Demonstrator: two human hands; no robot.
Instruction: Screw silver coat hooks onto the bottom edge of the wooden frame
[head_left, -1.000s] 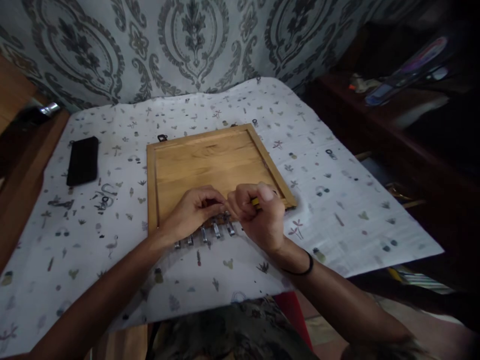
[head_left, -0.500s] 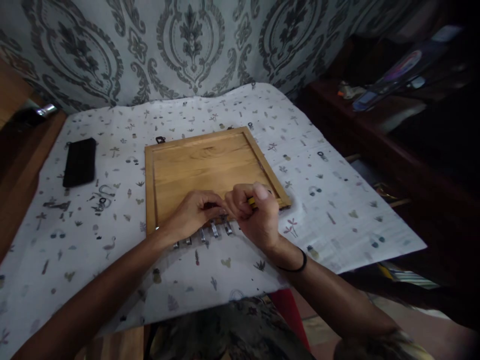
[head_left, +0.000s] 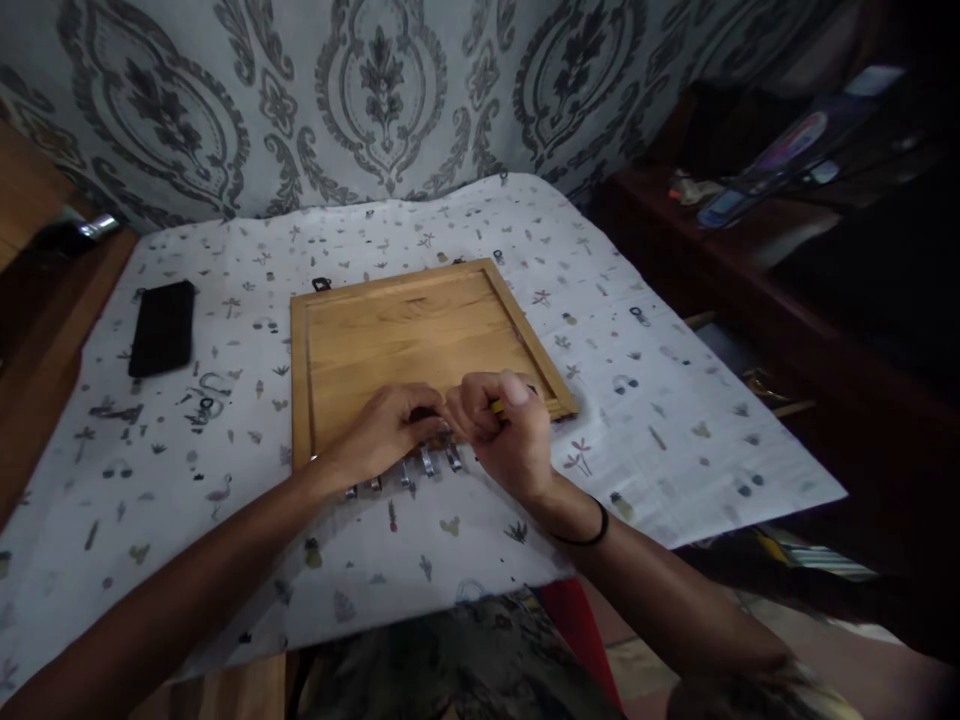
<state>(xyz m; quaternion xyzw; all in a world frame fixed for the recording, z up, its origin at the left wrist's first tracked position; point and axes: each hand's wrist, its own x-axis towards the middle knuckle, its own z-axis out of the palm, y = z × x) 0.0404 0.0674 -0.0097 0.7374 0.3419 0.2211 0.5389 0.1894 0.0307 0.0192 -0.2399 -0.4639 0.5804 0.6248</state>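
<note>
Right hand (head_left: 504,430) first: I have it closed in a fist around a thin yellow-handled tool (head_left: 497,406), knuckles over the near rail of the wooden board (head_left: 405,335). My left hand (head_left: 386,430) meets it there, fingertips bunched; whether they pinch anything I cannot tell. Metal hooks (head_left: 429,460) stick out just below both hands. The board lies on a printed cloth (head_left: 675,420), a black case (head_left: 162,327) well to the left, a patterned wall (head_left: 375,90) behind.

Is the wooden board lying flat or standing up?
Lying flat: the wooden board rests on the printed cloth, its framed face turned up.
</note>
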